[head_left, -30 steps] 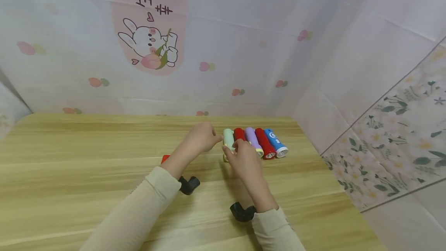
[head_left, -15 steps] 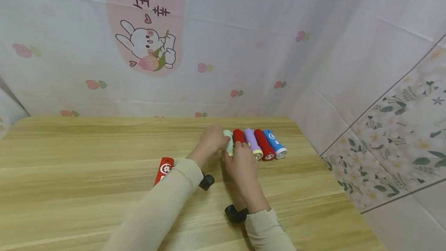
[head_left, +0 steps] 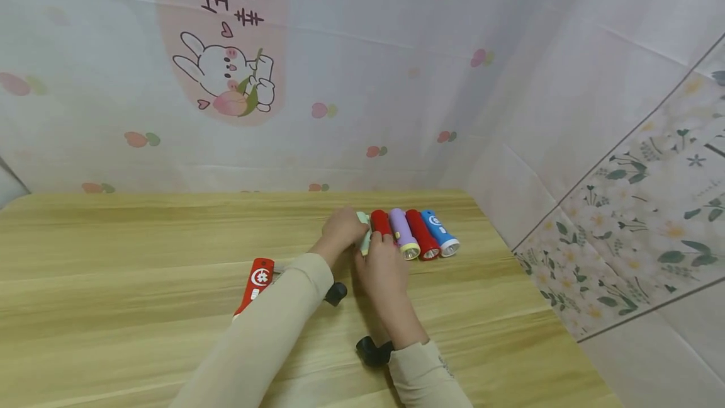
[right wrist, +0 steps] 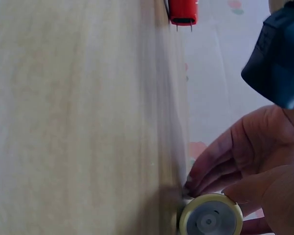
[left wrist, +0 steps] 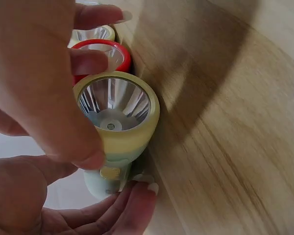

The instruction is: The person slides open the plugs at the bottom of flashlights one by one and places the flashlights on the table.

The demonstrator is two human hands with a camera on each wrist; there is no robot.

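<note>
A pale green flashlight with a cream head lies at the left end of a row on the table. My left hand holds its tail end, fingertips low against the body beside the switch. Over the head end, my right hand has its thumb at the cream rim. Its other fingertips reach across in front of the adjoining red flashlight. Next to that lie a purple flashlight, another red flashlight and a blue flashlight. My hands hide much of the green one.
Left of my left forearm lies a separate red flashlight with a white emblem, partly behind the sleeve. Black wrist-camera parts stick out near my right wrist. A patterned curtain hangs behind the wooden table.
My left hand has moved right onto the green flashlight, while my right hand has stayed by its head. The separate red flashlight has come out from behind my left arm.
</note>
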